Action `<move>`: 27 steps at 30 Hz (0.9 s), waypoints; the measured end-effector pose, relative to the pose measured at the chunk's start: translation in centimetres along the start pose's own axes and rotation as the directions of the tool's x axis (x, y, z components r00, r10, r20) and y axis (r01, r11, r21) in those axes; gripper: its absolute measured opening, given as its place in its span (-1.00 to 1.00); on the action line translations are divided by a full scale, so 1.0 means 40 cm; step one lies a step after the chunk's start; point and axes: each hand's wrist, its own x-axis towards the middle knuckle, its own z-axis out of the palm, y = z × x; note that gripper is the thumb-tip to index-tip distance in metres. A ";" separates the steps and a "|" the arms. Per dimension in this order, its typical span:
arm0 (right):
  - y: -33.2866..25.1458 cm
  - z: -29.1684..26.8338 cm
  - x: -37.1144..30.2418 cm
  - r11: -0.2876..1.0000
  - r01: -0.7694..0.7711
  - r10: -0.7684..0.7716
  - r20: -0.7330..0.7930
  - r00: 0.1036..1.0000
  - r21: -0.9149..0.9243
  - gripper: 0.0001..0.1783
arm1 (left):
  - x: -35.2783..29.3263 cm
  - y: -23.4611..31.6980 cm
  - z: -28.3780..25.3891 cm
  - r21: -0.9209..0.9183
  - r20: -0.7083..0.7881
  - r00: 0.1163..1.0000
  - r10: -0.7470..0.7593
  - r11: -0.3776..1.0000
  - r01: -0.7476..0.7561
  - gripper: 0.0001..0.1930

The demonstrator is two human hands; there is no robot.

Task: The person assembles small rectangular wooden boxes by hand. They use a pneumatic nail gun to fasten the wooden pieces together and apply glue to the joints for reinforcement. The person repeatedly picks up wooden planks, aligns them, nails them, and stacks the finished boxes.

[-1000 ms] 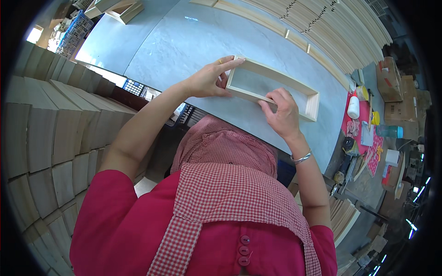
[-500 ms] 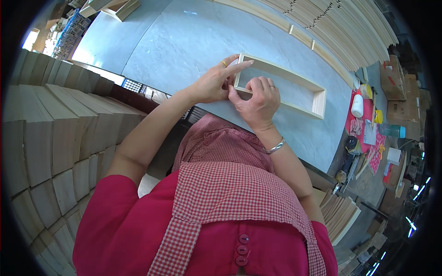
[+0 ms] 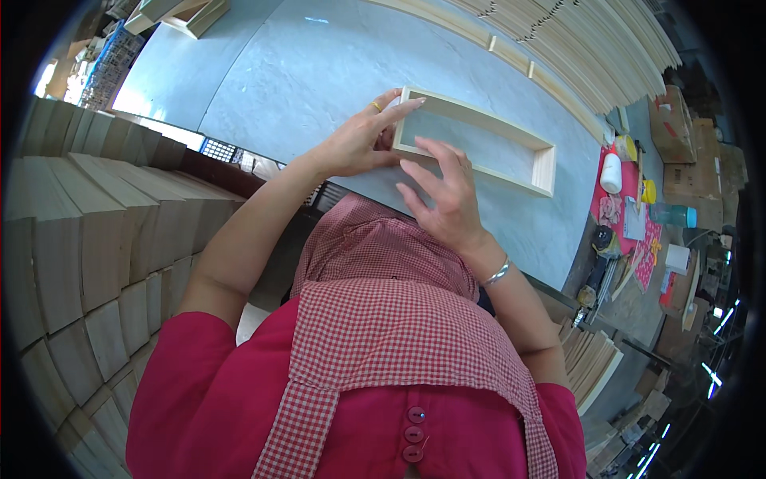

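Since half a second ago the right hand [image 3: 447, 199] has slid off the frame's corner and back toward the body, and a second ago it was sitting further right along the near rail, so it's been working its way left then pulling off. Left hand [image 3: 359, 140] has barely budged, same corner the whole time.

Going left to right: stacks of pale wood blocks [image 3: 88, 231] on the left, then the left hand with fingers stretched out flat, pressing on the near-left corner of the open wooden frame [image 3: 479, 140], thumb tucked under so I can't tell if it's pinching the rail. Frame lies flat on the grey worktop [image 3: 279, 72], long side running off to the right. Right hand hovers just beside that corner, fingers spread and loose, holding nothing, fingertips about at the rail's edge.

If that corner joint is being checked or squared, I'd say keep the left palm pressure straight down so the frame doesn't skate on the smooth top, and feel along the joint with the right fingertips rather than pushing sideways

Far right there's a white bottle [image 3: 611, 173] on a red mat, well clear of the frame
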 end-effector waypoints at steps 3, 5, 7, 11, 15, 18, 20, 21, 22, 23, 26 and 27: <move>0.022 -0.068 -0.094 0.978 -0.208 0.210 -0.151 0.966 0.032 -0.85 | 0.007 0.001 0.007 -0.012 -0.011 1.000 -0.021 1.000 0.021 -0.02; 0.121 -0.163 -0.193 0.918 -0.394 0.361 -0.322 0.875 -0.039 -0.92 | -0.002 0.004 0.005 -0.015 -0.029 0.996 -0.079 0.997 0.079 0.00; 0.256 -0.316 -0.362 0.760 -0.578 0.384 -0.514 0.767 -0.296 -0.87 | 0.003 0.007 0.002 -0.010 -0.001 0.997 -0.082 0.997 0.082 0.02; 0.344 -0.565 -0.618 0.062 -0.696 0.367 -0.632 0.682 -0.715 -0.50 | 0.012 0.029 0.001 0.040 0.011 0.996 -0.087 0.995 0.086 0.02; 0.368 -0.627 -0.662 -0.114 -0.812 0.845 -0.486 0.224 -0.573 -0.24 | 0.009 0.054 0.025 -0.014 -0.018 0.995 -0.094 0.996 0.093 0.01; 0.362 -0.635 -0.608 -0.088 -0.771 0.873 -0.422 0.245 -0.630 -0.21 | 0.017 0.104 0.053 -0.047 -0.032 0.993 -0.117 0.992 0.115 -0.02; 0.352 -0.656 -0.587 -0.020 -0.793 0.839 -0.442 0.318 -0.609 -0.23 | 0.029 0.134 0.067 -0.077 -0.044 0.990 -0.133 0.989 0.129 -0.03; 0.341 -0.670 -0.575 0.011 -0.802 0.817 -0.457 0.351 -0.598 -0.24 | 0.033 0.144 0.069 -0.078 -0.059 0.987 -0.148 0.987 0.143 -0.03; 0.320 -0.680 -0.566 0.075 -0.870 0.826 -0.458 0.329 -0.488 -0.30 | 0.035 0.155 0.073 -0.078 -0.068 0.984 -0.165 0.984 0.160 -0.03; 0.291 -0.679 -0.556 0.137 -0.921 0.840 -0.450 0.303 -0.365 -0.35 | 0.033 0.165 0.079 -0.075 -0.074 0.979 -0.188 0.980 0.183 -0.03; 0.151 -0.627 -0.468 0.320 -0.946 0.858 -0.437 0.270 0.043 -0.49 | 0.029 0.207 0.089 -0.125 -0.124 0.969 -0.212 0.973 0.197 -0.03; 0.062 -0.569 -0.402 0.398 -0.901 0.845 -0.452 0.286 0.174 -0.52 | 0.030 0.219 0.092 -0.128 -0.126 0.968 -0.217 0.971 0.201 -0.03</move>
